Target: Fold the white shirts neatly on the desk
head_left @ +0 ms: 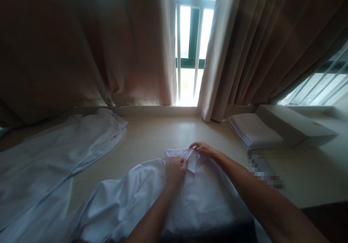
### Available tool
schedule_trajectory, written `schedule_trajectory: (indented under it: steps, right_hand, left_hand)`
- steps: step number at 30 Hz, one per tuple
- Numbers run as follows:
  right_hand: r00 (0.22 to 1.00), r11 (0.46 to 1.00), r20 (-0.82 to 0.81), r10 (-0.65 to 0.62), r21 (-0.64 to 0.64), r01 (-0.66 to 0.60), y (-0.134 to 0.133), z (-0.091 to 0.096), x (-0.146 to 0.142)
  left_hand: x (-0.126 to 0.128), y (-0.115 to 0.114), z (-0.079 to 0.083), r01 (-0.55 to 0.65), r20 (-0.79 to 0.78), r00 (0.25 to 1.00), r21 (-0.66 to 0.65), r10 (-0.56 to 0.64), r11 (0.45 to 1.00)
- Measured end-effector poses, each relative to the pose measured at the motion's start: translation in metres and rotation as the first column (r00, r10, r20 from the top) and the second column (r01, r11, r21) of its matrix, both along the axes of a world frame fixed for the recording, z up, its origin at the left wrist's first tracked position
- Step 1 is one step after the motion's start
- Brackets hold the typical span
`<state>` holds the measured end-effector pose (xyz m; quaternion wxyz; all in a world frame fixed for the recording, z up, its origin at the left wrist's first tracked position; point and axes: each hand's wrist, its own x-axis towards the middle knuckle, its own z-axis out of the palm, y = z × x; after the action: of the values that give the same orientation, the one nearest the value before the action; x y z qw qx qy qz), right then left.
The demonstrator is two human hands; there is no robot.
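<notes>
A white shirt (pixel 205 196) lies spread over the near side of the pale tabletop, its collar (pixel 192 163) towards the window. My left hand (pixel 176 168) rests at the collar's left part, fingers curled and pressed together on the fabric. At the collar's right end, my right hand (pixel 202 148) pinches the edge between thumb and fingers. The collar's right tip hangs down between the two hands. Some of the left fingertips are hidden by the hand itself. The shirt's left sleeve spreads in loose wrinkles towards the lower left.
Another white garment (pixel 54 156) lies loosely on the left. A folded white cloth stack (pixel 251 128) sits at the back right beside a pale box (pixel 296 125). A pixelated flat item (pixel 265 170) lies in front of the stack. Curtains (pixel 228 54) hang down to the table's back edge.
</notes>
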<state>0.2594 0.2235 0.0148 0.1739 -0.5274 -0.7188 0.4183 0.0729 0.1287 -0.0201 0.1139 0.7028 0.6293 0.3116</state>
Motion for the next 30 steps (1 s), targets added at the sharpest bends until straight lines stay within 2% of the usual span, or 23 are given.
schedule_trajectory:
  steps: [5, 11, 16, 24, 30]
  right_hand:
    - [0.988, 0.994, 0.137, 0.071, -0.093, -0.059, 0.015, 0.008, -0.003]
    - [0.966, 0.998, 0.254, 0.048, -0.06, -0.034, 0.026, 0.009, -0.012]
    - [0.94, 0.998, 0.336, 0.057, -0.012, -0.057, 0.031, 0.0, -0.016]
    - [0.939, 0.983, 0.34, 0.048, 0.149, -0.104, 0.032, 0.0, -0.007]
    - [0.963, 0.972, 0.271, 0.003, 0.224, -0.066, 0.018, 0.001, -0.015]
  left_hand:
    - [-0.002, -0.001, -0.003, 0.012, 0.032, 0.999, -0.002, -0.012, 1.0]
    - [-0.002, 0.0, -0.005, -0.001, -0.012, 1.0, 0.015, 0.001, 1.0]
    - [-0.001, -0.001, -0.006, -0.016, -0.053, 0.998, 0.025, 0.017, 1.0]
    - [0.002, -0.002, -0.004, -0.024, -0.12, 0.992, 0.019, 0.026, 1.0]
    - [0.002, -0.004, 0.001, -0.047, -0.097, 0.994, 0.007, 0.047, 0.999]
